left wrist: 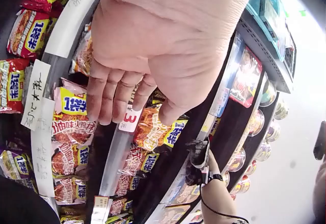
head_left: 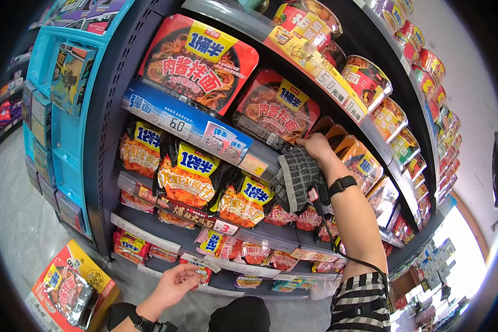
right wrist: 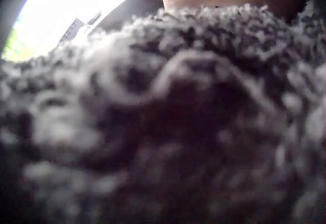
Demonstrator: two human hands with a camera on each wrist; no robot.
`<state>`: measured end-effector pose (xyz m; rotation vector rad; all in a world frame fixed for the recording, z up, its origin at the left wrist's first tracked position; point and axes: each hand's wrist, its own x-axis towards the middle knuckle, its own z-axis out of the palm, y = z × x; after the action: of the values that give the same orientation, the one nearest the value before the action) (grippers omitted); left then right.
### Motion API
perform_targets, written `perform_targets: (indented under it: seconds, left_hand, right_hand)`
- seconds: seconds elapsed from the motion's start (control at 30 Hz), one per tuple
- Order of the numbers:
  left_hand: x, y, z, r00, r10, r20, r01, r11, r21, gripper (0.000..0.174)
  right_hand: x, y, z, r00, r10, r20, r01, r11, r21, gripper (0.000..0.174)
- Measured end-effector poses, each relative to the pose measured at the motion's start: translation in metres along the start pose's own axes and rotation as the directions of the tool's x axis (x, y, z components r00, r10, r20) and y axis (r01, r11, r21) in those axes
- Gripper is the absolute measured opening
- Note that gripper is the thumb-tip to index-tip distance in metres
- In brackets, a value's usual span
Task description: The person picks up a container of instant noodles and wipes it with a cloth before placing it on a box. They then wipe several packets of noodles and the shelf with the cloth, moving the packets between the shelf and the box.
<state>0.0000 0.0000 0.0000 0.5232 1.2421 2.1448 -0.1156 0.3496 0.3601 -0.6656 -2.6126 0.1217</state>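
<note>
In the head view my right hand (head_left: 317,147) grips a grey checked cloth (head_left: 297,180) against the shelf edge, just below a red tray pack of noodles (head_left: 276,108). That cloth fills most of the right wrist view as blurred grey fabric (right wrist: 153,122). My left hand (head_left: 174,285) hangs in front of the lower shelves with nothing in it, its fingers loosely bent. The left wrist view shows its palm (left wrist: 158,40) and relaxed fingers before the bagged noodles (left wrist: 71,112).
A larger tray pack (head_left: 196,63) stands left on the same shelf, above bagged noodles (head_left: 187,174). Noodle cups (head_left: 365,80) line the upper shelf. A yellow and red carton (head_left: 72,288) is on the floor at lower left, near a blue rack (head_left: 66,138).
</note>
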Motion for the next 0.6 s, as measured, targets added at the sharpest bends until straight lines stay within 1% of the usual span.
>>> perform_targets:
  seconds: [0.07,0.17,0.2,0.27,0.3,0.37,0.4,0.47,0.53,0.6]
  left_hand:
    - [-0.001,0.001,0.0,1.0,-0.016,0.0,0.016,1.0,-0.01,0.033]
    - [0.004,0.002,-0.002,1.0,-0.011,0.003,0.011,1.0,0.006,0.032]
    - [0.003,0.001,-0.001,1.0,-0.012,0.003,0.012,1.0,0.003,0.032]
    - [0.005,-0.001,0.0,1.0,0.009,0.011,-0.009,1.0,0.013,0.032]
    - [0.004,-0.002,0.0,1.0,0.006,0.012,-0.007,1.0,0.014,0.032]
    - [0.003,-0.004,0.001,1.0,-0.008,0.017,0.008,0.999,-0.037,0.033]
    - [0.003,-0.005,0.001,1.0,-0.006,0.016,0.007,0.999,-0.034,0.033]
    - [0.002,-0.007,0.001,1.0,-0.01,0.003,0.01,1.0,0.028,0.032]
    - [0.001,-0.006,0.001,1.0,-0.021,-0.008,0.021,0.999,0.035,0.032]
    - [0.001,-0.005,0.0,0.999,-0.035,-0.016,0.035,0.999,0.039,0.032]
  right_hand:
    - [0.005,0.003,0.002,0.998,-0.051,-0.019,0.05,0.995,-0.09,0.048]
    - [-0.002,0.002,0.0,0.993,-0.089,-0.081,0.085,0.995,-0.048,0.051]
    - [-0.006,0.0,-0.002,0.993,-0.089,-0.079,0.085,0.995,-0.05,0.051]
    - [-0.014,-0.003,-0.004,0.984,-0.091,-0.153,0.097,0.995,0.029,0.053]
    - [-0.011,0.0,-0.001,0.984,-0.089,-0.152,0.094,0.995,0.029,0.053]
    - [-0.002,0.001,0.006,0.991,-0.04,-0.128,0.023,0.991,-0.13,0.053]
    - [-0.002,-0.003,0.007,0.995,-0.057,-0.088,0.038,0.978,-0.205,0.055]
    - [-0.008,-0.008,0.007,0.995,-0.043,-0.095,0.024,0.98,-0.199,0.056]
    - [-0.014,-0.018,0.0,0.994,-0.03,-0.101,0.01,0.981,-0.191,0.057]
    - [-0.018,-0.027,-0.01,0.999,-0.033,-0.007,0.03,0.969,-0.246,0.053]
